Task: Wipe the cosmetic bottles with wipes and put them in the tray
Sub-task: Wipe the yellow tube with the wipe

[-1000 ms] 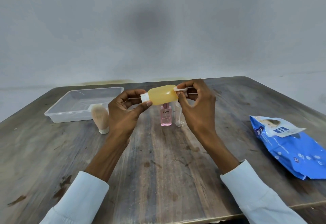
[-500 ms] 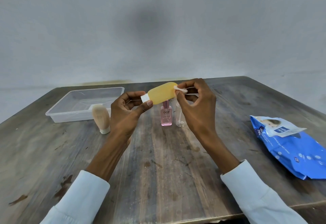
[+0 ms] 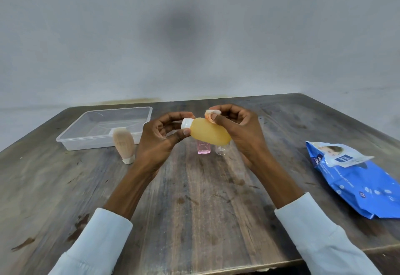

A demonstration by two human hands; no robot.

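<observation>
1. The left hand [image 3: 160, 142] grips the yellow bottle [image 3: 208, 132] at its white cap [image 3: 186, 122], above the tabletop [image 3: 194, 199].
2. The bottle's base has tipped down from a second ago; the right hand [image 3: 240, 129], fingers pinching a wipe [image 3: 211, 114], now rubs nearer the cap.
3. Wiping continues; the tray [image 3: 71, 144] waits left.

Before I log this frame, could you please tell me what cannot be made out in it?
All in the head view:
- Pink bottle: its top is hidden behind the yellow bottle.
- Clear bottle: mostly hidden by the yellow bottle and right hand.
- Wipe: mostly covered by the right hand's fingers.
- Wipes pack: cut off by the right edge; small print unreadable.
- Left hand: hides part of the white cap.
</observation>
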